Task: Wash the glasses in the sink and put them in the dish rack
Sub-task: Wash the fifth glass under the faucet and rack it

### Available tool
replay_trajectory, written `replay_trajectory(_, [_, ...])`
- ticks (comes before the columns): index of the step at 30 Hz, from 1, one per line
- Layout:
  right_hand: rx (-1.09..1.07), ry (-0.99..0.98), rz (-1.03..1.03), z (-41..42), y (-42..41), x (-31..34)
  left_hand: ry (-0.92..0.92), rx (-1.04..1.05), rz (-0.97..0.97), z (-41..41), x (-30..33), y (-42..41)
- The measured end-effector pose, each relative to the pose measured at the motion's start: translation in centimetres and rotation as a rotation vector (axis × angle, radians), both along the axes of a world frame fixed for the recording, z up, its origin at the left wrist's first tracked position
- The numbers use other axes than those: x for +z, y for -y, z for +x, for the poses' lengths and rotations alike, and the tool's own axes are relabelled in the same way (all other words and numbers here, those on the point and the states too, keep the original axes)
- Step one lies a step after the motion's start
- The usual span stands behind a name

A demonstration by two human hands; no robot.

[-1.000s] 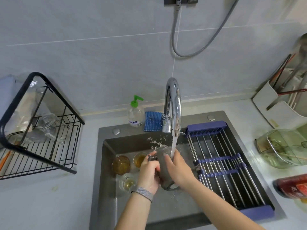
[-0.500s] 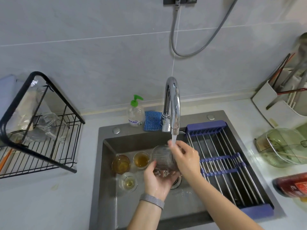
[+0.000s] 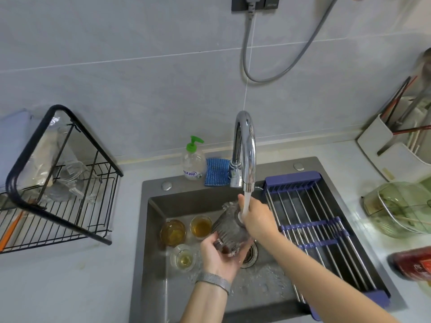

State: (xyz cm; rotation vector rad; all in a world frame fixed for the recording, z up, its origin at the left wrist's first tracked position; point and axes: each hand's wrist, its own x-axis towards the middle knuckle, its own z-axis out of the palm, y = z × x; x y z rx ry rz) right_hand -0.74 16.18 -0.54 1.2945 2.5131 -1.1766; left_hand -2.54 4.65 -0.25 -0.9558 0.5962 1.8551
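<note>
Ribbed clear glass (image 3: 229, 229) lay tilted between your two hands over the sink (image 3: 151, 229), its base cupped in your left hand (image 3: 219, 255), whose fingers curled up round the bottom edge. Your right hand (image 3: 256, 217) gripped the upper end by the rim, just under the tap (image 3: 245, 148), and the stream of water (image 3: 245, 205) fell onto that hand and the side of the glass. Left of your grip, three small glasses stood on the sink floor: an amber one (image 3: 173, 232) farthest left, a second (image 3: 201, 227) close beside the held glass with yellow-brown liquid in it, and a pale one (image 3: 184, 258) nearer you, just left of your left hand. Below the held glass, the drain (image 3: 250, 255) showed partly past your left palm. Right of your right hand, a roll-up rack (image 3: 326, 229) with steel bars lay across the sink. Well off to the left of your hands, the black wire dish rack (image 3: 58, 194) stood on the counter with clear glassware (image 3: 70, 178) already in it. Beyond your grip, a soap bottle (image 3: 193, 159) and a blue cloth (image 3: 217, 171) sat on the sink's back edge.
</note>
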Motion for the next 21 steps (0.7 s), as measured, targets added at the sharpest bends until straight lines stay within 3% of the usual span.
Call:
replay_trajectory(3, [0.051,-0.071,0.114,1.6,3.1,0.1,-0.094,-0.092,-0.08,-0.6,0.0,0.0])
replay_trajectory(5, [0.026,-0.071,0.036,1.9,2.6,-0.7,-0.159,-0.18,-0.104,-0.9,-0.1,-0.1])
replay_trajectory(8, [-0.072,-0.083,-0.362,2.5,0.3,-2.0,-0.237,-0.285,-0.194,-1.3,-0.3,0.0])
replay_trajectory(11, [-0.281,-0.121,-0.85,4.1,-1.1,-2.1,-0.504,-0.544,-0.355,-2.3,-0.7,0.9])
replay_trajectory(14, [-0.231,-0.197,-1.104,5.5,-1.1,-2.1,-0.683,-0.806,-0.35,-3.4,-0.7,0.7])
replay_trajectory(17, [-0.277,-0.287,-1.012,5.6,-0.2,-2.9,-0.983,-0.751,-0.554,-4.1,-1.4,-0.6])
replay_trajectory(19, [-0.358,-0.359,-0.759,5.4,1.0,-3.3,-1.149,-0.553,-0.784,-3.6,-1.6,-1.4])
replay_trajectory(21, [-0.441,-0.464,-0.597,5.6,2.5,-3.5,-1.225,-0.49,-0.884,-2.6,-1.4,-2.0])
